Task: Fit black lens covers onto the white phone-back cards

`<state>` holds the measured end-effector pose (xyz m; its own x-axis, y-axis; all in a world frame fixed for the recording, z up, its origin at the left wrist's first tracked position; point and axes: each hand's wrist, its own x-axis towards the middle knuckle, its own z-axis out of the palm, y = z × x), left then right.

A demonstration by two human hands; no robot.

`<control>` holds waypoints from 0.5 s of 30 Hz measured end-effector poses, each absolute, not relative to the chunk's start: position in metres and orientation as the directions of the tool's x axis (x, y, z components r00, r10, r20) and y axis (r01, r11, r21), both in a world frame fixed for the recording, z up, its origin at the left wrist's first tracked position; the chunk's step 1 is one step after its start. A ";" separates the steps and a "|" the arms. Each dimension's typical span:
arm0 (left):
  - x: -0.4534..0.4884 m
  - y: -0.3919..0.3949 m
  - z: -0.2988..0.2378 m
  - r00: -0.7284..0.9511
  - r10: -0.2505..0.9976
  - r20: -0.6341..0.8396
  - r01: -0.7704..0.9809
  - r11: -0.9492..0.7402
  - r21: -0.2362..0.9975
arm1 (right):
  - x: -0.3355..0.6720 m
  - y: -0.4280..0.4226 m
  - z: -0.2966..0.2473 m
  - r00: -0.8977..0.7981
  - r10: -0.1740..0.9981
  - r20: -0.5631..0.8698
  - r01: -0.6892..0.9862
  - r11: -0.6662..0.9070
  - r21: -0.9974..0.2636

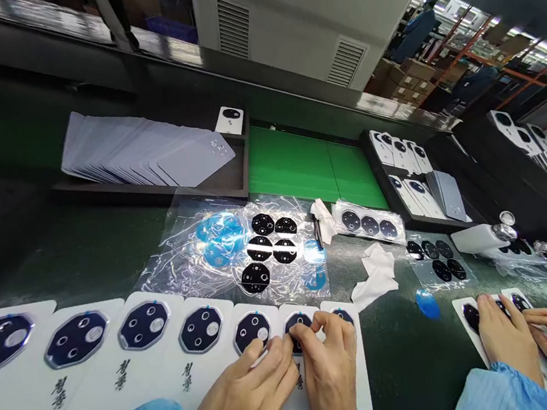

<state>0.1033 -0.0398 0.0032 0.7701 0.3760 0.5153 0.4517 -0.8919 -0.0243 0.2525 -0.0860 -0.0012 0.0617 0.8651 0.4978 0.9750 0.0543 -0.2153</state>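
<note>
A row of several white phone back panels lies along the front of the bench, each with a dark octagonal camera plate with round holes. My left hand has its thumb and fingers drawn together at the lower edge of a camera plate near the row's right end. My right hand is over the same panel and its neighbour, with fingertips pinched on that plate. Whatever is between the fingertips of either hand is hidden. The fingers partly cover the plate.
Clear plastic film behind the row bears black lens plates and blue film pieces. Grey panels fan out in a black tray. Crumpled white wipes and a white bottle stand rightward. A co-worker's hands work at right.
</note>
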 end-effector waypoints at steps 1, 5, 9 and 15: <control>0.103 -0.040 0.002 0.767 0.376 0.520 0.452 -0.892 -0.021 | 0.253 -0.086 -0.001 0.045 0.871 0.489 0.975 0.068 -0.212; 0.103 -0.041 -0.001 0.764 0.369 0.530 0.443 -0.896 -0.016 | 0.241 -0.082 -0.004 0.123 0.846 0.520 0.969 0.011 -0.248; 0.103 -0.040 0.005 0.757 0.383 0.530 0.451 -0.893 0.001 | 0.240 -0.081 0.000 0.180 0.853 0.489 0.930 0.014 -0.368; 0.086 -0.034 0.013 0.705 0.422 0.570 0.395 -0.901 0.178 | 0.374 -0.095 0.068 0.301 0.786 0.539 0.869 0.007 -0.495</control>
